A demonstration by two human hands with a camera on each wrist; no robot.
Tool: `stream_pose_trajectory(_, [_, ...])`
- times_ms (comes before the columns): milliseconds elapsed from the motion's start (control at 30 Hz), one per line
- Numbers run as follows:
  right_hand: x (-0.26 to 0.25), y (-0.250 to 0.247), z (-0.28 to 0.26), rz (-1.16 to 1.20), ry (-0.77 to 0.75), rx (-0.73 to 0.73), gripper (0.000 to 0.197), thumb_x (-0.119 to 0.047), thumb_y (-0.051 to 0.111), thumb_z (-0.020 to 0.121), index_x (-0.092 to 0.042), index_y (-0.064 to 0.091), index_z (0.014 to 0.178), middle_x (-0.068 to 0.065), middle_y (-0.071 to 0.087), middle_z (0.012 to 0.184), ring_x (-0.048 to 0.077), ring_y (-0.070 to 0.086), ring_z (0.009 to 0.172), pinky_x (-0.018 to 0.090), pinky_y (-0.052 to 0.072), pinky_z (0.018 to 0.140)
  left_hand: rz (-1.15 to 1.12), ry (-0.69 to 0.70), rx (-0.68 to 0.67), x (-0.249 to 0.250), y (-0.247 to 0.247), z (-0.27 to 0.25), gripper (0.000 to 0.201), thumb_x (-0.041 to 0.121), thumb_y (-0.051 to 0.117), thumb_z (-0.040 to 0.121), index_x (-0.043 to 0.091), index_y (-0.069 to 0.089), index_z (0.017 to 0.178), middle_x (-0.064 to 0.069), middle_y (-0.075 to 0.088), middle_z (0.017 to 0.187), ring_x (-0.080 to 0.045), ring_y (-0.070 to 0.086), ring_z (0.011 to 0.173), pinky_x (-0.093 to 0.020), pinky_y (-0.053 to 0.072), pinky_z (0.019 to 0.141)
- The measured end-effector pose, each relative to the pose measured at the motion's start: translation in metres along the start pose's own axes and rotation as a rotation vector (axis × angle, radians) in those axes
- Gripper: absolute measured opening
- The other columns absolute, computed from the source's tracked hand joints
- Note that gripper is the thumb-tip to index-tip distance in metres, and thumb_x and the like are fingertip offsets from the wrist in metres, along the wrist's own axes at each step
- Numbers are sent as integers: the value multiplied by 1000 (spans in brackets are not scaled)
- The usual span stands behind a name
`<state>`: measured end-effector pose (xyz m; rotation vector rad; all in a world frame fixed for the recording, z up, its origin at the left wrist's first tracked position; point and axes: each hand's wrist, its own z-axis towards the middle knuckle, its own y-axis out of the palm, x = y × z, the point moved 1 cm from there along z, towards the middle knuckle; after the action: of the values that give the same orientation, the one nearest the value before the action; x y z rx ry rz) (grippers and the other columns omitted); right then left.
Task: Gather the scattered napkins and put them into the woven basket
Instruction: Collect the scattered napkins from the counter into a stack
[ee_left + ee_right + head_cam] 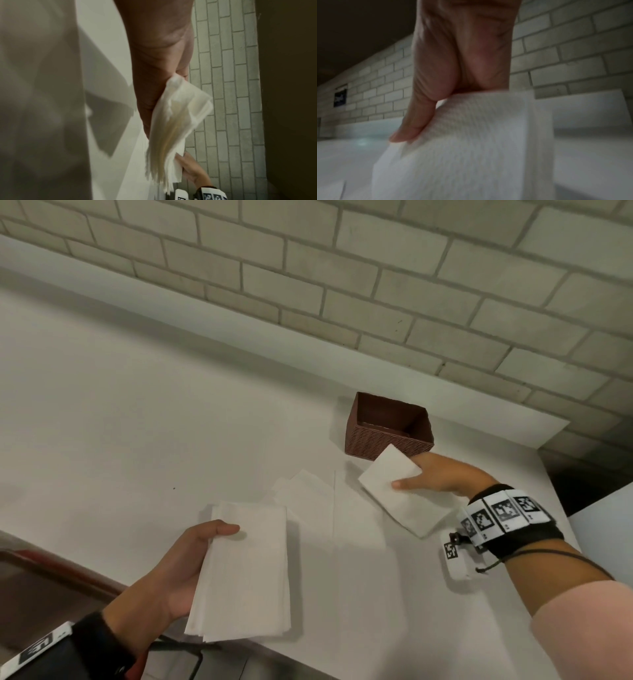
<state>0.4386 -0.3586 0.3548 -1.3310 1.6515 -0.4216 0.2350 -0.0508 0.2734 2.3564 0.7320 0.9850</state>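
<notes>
My left hand (171,570) grips the gathered napkin stack (245,570), freeing my right hand (442,475) to pinch one napkin (399,491) near the woven basket (388,428); others (318,494) lie on the table (137,422).

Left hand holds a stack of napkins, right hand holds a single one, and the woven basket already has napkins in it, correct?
Not quite: the head view shows the woven basket with no napkins inside. The rest holds: the left hand holds the stack of napkins, the right hand a single napkin.
</notes>
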Motion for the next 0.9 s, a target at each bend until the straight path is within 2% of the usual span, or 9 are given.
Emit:
stream_pose_trajectory(100, [-16, -9, -11, 140, -44, 65, 31, -31, 71, 81, -16, 66, 108, 4, 70, 106, 23, 67, 95, 40, 54, 88, 20, 12, 5, 1, 5, -2, 48, 14, 76, 47, 3, 71, 94, -22, 70, 89, -38, 68, 74, -43, 56, 69])
stream_pose_trajectory(167, [-28, 2, -14, 367, -28, 109, 24, -23, 69, 84, -13, 64, 105, 3, 69, 95, 17, 66, 83, 31, 55, 73, 37, 20, 36, 2, 8, -3, 42, 18, 63, 63, 5, 65, 103, -21, 69, 90, -38, 66, 76, -42, 53, 73])
stream_pose_trajectory(233, [-34, 23, -9, 498, 44, 144, 34, -20, 69, 84, -5, 61, 113, 2, 66, 89, 16, 63, 78, 28, 52, 66, 46, 23, 54, 2, 9, -3, 42, 20, 56, 69, 6, 63, 107, -21, 69, 91, -38, 64, 79, -42, 51, 76])
stream_pose_trajectory(367, [-32, 67, 10, 630, 191, 182, 41, -18, 71, 83, 1, 59, 117, 14, 67, 114, 30, 63, 98, 39, 52, 89, 54, 37, 71, 3, 10, -4, 38, 19, 54, 71, 6, 64, 106, -20, 70, 88, -36, 67, 74, -41, 52, 74])
stream_pose_trajectory(467, [-29, 79, 19, 676, 237, 232, 42, -20, 72, 81, 3, 61, 114, 20, 67, 117, 33, 64, 104, 42, 51, 94, 51, 42, 74, 3, 10, -6, 40, 19, 55, 70, 6, 63, 107, -20, 69, 91, -37, 63, 81, -43, 50, 77])
stream_pose_trajectory(600, [-22, 87, 25, 618, 219, 281, 50, -28, 74, 78, 3, 61, 115, 16, 67, 116, 32, 63, 107, 36, 51, 92, 52, 46, 93, 5, 11, -5, 38, 19, 57, 69, 8, 64, 104, -18, 70, 88, -36, 64, 81, -43, 49, 78])
stream_pose_trajectory(733, [-29, 96, 19, 203, 208, 348, 65, -44, 68, 79, 0, 53, 123, 16, 59, 123, 31, 56, 115, 32, 45, 89, 56, 46, 81, 5, 12, -3, 35, 18, 57, 69, 8, 65, 101, -17, 71, 85, -35, 66, 76, -42, 50, 78])
stream_pose_trajectory(800, [-36, 99, 15, 13, 271, 371, 74, -50, 64, 81, 1, 42, 130, 20, 50, 132, 34, 49, 122, 37, 42, 97, 64, 53, 81, 5, 11, -3, 35, 18, 58, 68, 8, 66, 100, -17, 71, 84, -34, 68, 72, -41, 51, 76])
stream_pose_trajectory(900, [-41, 98, 15, 13, 307, 356, 84, -46, 66, 81, 7, 31, 136, 23, 45, 138, 34, 44, 128, 39, 40, 103, 62, 49, 88, 6, 10, -3, 34, 18, 57, 68, 8, 66, 99, -17, 71, 84, -34, 67, 73, -42, 51, 77])
